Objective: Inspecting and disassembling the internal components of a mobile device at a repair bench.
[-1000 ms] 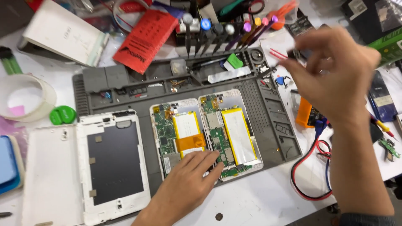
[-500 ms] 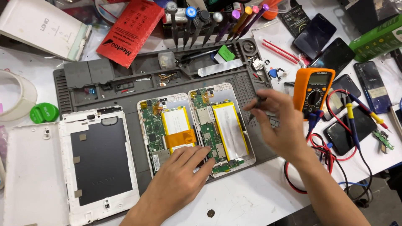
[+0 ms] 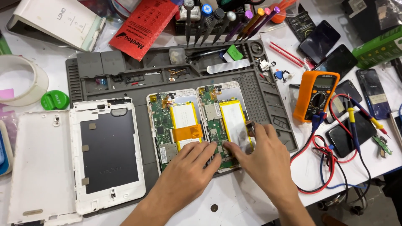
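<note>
Two opened devices lie side by side on a grey repair mat (image 3: 268,96), circuit boards and silver batteries bared. The left device (image 3: 176,121) has an orange ribbon across its battery. My left hand (image 3: 184,171) lies flat, fingertips pressing where the lower ends of both devices meet; it holds nothing. My right hand (image 3: 266,159) rests on the lower right corner of the right device (image 3: 230,113), thumb and forefinger pinched on a small dark tool (image 3: 250,127) at the battery's right edge. The tool's tip is hidden.
A white back frame (image 3: 109,155) and a white cover (image 3: 37,167) lie left of the mat. An orange multimeter (image 3: 318,94) with red and black leads (image 3: 331,167) sits to the right among dark phones (image 3: 322,39). Screwdrivers (image 3: 217,16) stand behind the mat.
My right hand came down from the upper right with the thin tool and now rests on the right device's lower corner. My left hand slid slightly right along the boards.
</note>
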